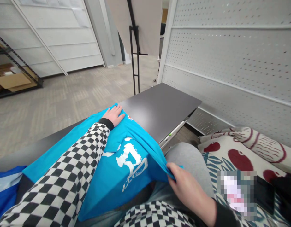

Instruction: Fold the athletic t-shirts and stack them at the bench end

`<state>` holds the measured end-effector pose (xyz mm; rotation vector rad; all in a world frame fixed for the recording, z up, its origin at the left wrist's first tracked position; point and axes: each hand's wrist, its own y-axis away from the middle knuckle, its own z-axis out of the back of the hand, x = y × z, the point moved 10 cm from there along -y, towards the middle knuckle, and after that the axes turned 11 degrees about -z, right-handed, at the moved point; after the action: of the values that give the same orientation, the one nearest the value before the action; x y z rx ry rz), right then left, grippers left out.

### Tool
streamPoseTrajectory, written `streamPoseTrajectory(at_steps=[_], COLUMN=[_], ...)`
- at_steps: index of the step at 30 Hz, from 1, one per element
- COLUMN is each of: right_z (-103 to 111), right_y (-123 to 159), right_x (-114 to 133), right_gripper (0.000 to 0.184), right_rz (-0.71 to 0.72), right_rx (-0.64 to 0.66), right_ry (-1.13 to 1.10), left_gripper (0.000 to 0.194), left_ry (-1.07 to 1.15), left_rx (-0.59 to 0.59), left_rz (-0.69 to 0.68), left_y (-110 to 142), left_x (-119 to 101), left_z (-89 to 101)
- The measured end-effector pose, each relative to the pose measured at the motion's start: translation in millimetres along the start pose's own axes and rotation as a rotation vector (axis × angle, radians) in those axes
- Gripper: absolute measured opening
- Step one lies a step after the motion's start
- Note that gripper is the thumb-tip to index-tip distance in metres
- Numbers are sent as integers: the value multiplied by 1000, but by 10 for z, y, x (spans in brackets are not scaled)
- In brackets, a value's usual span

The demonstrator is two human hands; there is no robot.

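A bright blue T-shirt (98, 176) with a white brush-style print lies over the dark tabletop, its near part hanging over the edge towards my lap. My left hand (114, 115) rests flat on the cloth near the shirt's far edge, fingers stretched out. Close to my right knee, my right hand (183, 183) pinches the shirt's right edge between thumb and fingers, and the cloth is drawn out between the two hands. A small red and white mark sits on the edge beside my left fingers. My left forearm covers part of the shirt.
The dark grey table (162, 104) reaches away to a perforated white panel (230, 56). Darker blue cloth (8, 189) lies at the left. A patterned fabric (240, 157) with a dark phone-like object (265, 194) is at my right. A black stand (136, 63) stands beyond the table.
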<state>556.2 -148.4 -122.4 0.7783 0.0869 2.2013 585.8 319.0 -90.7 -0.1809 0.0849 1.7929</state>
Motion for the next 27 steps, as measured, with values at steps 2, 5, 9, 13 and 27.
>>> streamPoseTrajectory(at_steps=[2, 5, 9, 13, 27], right_z=[-177, -311, -414, -677, 649], right_y=[45, 96, 67, -113, -537], right_x=[61, 200, 313, 262, 936], right_gripper=[21, 20, 13, 15, 29], right_rz=[7, 48, 97, 86, 349], right_rx=[51, 83, 81, 96, 23], right_ry=[62, 116, 136, 301, -157], left_gripper=[82, 83, 83, 84, 43], left_ry=[-1, -4, -10, -4, -153], left_rx=[2, 9, 22, 24, -325], left_rz=[0, 3, 14, 14, -215], left_y=[3, 5, 2, 23, 622], left_x=[-3, -11, -14, -55, -1292], left_z=[-1, 4, 17, 45, 1033])
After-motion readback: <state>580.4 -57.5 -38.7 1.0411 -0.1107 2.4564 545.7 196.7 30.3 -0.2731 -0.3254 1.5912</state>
